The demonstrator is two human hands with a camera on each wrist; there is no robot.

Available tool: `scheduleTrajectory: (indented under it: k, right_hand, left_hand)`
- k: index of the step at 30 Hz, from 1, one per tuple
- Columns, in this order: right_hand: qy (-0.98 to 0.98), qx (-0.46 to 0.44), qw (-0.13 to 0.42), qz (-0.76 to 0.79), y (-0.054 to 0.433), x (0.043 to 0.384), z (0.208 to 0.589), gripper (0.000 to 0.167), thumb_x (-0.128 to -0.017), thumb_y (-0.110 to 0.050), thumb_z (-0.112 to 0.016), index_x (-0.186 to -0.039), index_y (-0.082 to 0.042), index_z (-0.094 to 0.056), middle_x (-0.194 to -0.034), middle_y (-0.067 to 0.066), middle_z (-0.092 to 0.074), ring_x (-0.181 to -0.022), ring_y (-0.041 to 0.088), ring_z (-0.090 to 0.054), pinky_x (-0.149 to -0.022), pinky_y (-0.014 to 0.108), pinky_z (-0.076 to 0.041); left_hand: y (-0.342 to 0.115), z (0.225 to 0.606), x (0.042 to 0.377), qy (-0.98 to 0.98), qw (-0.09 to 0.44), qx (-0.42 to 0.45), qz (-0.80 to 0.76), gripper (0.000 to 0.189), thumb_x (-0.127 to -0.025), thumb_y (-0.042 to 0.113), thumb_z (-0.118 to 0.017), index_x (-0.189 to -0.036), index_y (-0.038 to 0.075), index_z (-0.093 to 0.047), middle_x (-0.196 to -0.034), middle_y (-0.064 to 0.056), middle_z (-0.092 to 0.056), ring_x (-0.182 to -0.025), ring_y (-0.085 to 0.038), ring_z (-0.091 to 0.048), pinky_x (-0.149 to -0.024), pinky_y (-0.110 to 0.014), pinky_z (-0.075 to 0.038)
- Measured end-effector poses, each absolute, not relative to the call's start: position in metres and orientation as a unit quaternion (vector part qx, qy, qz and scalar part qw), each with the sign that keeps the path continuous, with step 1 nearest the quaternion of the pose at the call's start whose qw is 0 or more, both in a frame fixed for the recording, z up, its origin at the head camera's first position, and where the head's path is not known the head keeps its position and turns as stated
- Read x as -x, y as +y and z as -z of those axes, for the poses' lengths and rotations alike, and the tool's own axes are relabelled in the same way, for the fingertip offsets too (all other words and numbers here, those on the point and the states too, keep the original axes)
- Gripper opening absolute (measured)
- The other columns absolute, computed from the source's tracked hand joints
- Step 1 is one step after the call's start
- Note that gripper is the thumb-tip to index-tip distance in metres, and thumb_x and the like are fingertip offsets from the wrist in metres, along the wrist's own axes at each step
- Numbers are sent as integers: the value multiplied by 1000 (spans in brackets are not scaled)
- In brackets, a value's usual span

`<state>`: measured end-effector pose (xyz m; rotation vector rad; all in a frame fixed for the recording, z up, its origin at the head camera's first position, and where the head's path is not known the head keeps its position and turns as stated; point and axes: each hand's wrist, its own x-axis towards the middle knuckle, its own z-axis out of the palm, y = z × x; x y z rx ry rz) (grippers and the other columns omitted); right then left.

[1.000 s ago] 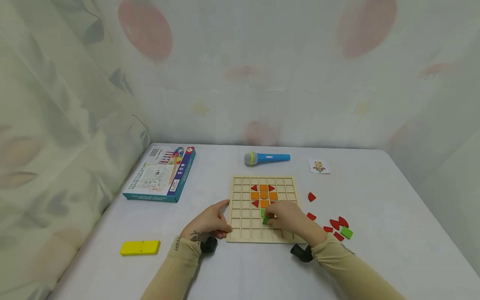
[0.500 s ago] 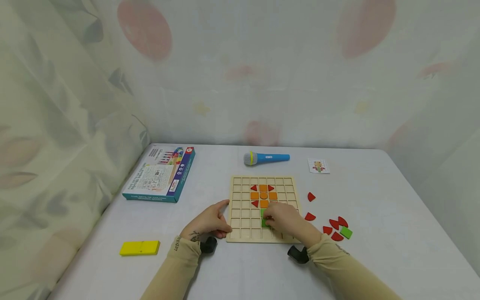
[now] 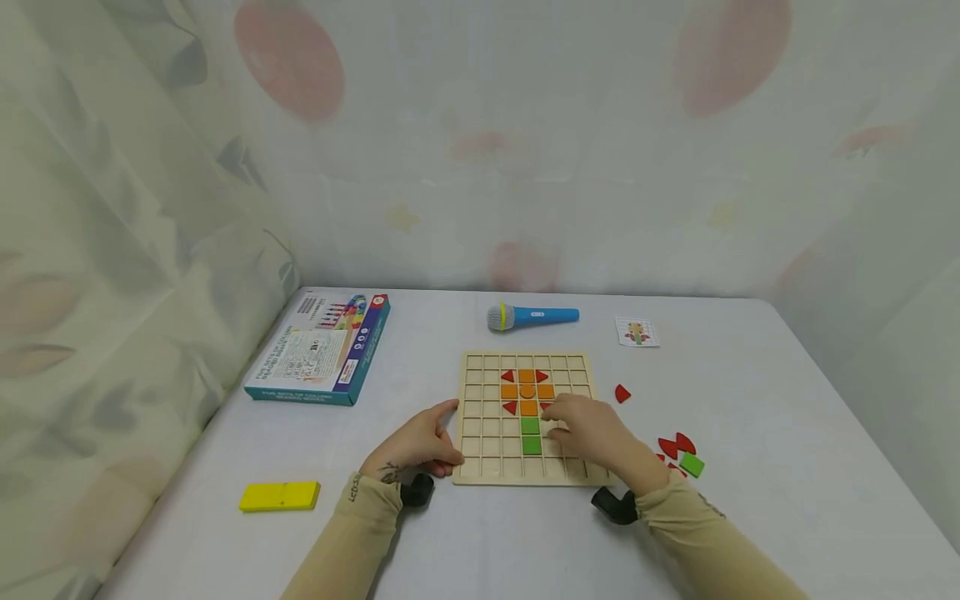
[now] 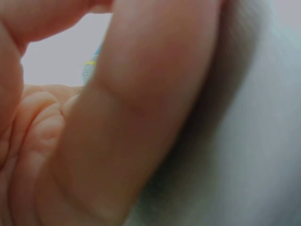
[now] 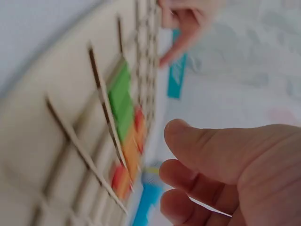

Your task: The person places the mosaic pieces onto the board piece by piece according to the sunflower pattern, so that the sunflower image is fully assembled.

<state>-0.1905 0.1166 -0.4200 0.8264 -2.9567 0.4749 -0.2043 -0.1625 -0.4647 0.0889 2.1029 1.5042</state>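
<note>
Two green square tiles (image 3: pixel 530 435) sit one below the other in the wooden grid board (image 3: pixel 480 417), under the orange cross (image 3: pixel 528 391) with its red triangles, near the middle of the table (image 3: pixel 480 542). The right hand (image 3: pixel 588 431) hovers just right of them over the board, fingers loosely curled and holding nothing. The left hand (image 3: pixel 420 446) lies with relaxed fingers against the board's left edge, steadying it.

The likeliest slip, as I judge it, is the right hand's sleeve or wrist brushing the seated tiles (they only rest in shallow cells) and tipping one out. A push from the left hand could also slide the board toward the blue toy microphone (image 3: pixel 532 317) near the table's far edge. The loose red pieces (image 3: pixel 672 447) and spare green tile (image 3: pixel 692 465) near the right forearm could be swept aside.
</note>
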Motion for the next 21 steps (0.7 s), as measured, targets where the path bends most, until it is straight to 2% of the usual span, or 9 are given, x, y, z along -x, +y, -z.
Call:
scheduleTrajectory:
  k: [7, 12, 21]
  right_hand:
    - [-966, -199, 42, -160, 173, 183, 398, 23, -78, -13, -72, -100, -6, -69, -96, 5, -66, -75, 18, -60, -59, 29, -50]
    - [-983, -109, 1, -151, 213, 171, 395, 28, -79, -14, -72, -104, -3, -68, -99, 12, -66, -75, 19, -57, -58, 31, -49]
    - [-987, -11, -85, -135, 264, 151, 410, 38, -79, -23, -69, -107, 2, -63, -100, 23, -63, -90, 38, -58, -64, 46, -51]
  left_hand:
    - [-162, 463, 204, 780, 275, -30, -562, 101, -67, -2, -76, -148, 10, -17, -64, -8, -60, -46, -12, -57, -46, -27, -52]
    - [-162, 463, 204, 776, 275, -31, -567, 101, -67, -2, -75, -148, 9, -16, -63, -8, -60, -46, -12, -56, -45, -26, -51]
    - [-163, 465, 204, 777, 273, -35, -566, 101, -68, -2, -75, -148, 8, -15, -64, -8, -60, -46, -11, -57, -45, -26, -51]
